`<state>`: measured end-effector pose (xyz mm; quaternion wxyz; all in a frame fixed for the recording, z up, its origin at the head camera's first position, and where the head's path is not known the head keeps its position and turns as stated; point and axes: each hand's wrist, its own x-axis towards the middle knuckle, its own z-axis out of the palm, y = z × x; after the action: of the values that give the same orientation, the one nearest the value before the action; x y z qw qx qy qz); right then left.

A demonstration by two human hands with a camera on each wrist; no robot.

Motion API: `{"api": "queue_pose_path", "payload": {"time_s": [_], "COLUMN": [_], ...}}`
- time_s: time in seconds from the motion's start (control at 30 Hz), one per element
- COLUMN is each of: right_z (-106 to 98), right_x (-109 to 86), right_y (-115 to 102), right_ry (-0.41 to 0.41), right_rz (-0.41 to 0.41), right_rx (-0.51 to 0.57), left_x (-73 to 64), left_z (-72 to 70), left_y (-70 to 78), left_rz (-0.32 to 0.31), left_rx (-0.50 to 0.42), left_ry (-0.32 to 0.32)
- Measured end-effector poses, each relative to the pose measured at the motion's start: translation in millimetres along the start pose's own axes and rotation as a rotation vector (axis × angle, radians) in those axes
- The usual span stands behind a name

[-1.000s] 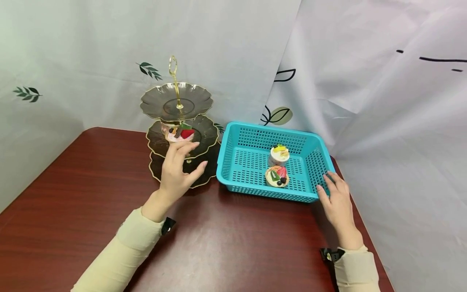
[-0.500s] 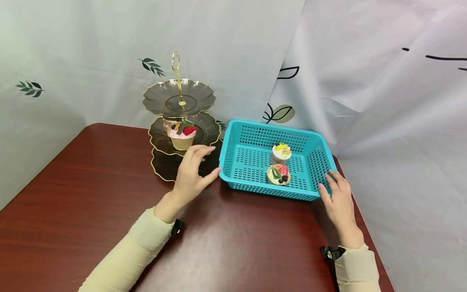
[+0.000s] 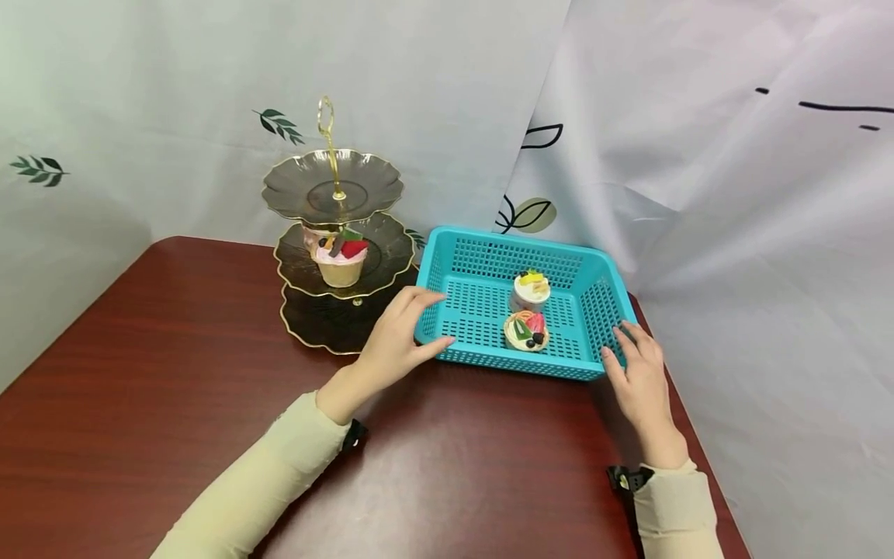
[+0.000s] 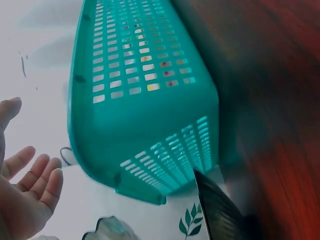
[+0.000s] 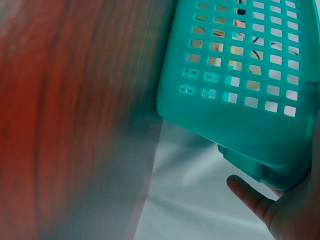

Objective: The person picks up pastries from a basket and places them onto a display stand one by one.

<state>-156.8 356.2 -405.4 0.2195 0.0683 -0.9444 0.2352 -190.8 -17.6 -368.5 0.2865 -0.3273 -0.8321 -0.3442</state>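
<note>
Head view: left hand (image 3: 396,340) and right hand (image 3: 640,380), thumbs and fingers apart, flank a perforated turquoise basket (image 3: 492,359) holding 1 fruit tartlet (image 3: 527,331), 1 cream cup (image 3: 530,293).
I'd reach in high, left-handed, bumping neither.

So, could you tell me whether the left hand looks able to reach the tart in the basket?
Probably yes: the left hand is empty and above the rim of the open-topped basket, and nothing visible lies over the tart.

One stand (image 3: 382,250) with three plates (image 3: 300,186) holds two cakes (image 3: 341,268), one partly hidden. Toward four o'clock from it in the head view, one basket (image 3: 464,307) holds two more. Two hands (image 3: 394,338), two sleeves (image 3: 268,462) and one table (image 3: 447,458) show.
</note>
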Motion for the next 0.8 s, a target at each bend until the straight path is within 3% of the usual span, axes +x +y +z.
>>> {"api": "queue_pose_path", "payload": {"time_s": [0.13, 0.37, 0.57, 0.8], "right_z": [0, 1, 1, 1], "right_x": [0.4, 0.1, 0.4, 0.5], "right_y": [0, 0, 0, 1], "right_ry": [-0.005, -0.009, -0.006, -0.002], "right_rz": [0.008, 0.013, 0.013, 0.010], "right_rx": [-0.004, -0.004, -0.005, -0.007], "left_x": [12.0, 34.0, 48.9, 68.8], "left_z": [5.9, 16.6, 27.7, 35.1], "left_y": [1.3, -1.6, -4.7, 4.0], "left_rz": [-0.038, -0.138, -0.170, -0.188], "left_rx": [-0.008, -0.126, -0.195, -0.152], "left_ry": [-0.121, -0.317, -0.426, -0.589]}}
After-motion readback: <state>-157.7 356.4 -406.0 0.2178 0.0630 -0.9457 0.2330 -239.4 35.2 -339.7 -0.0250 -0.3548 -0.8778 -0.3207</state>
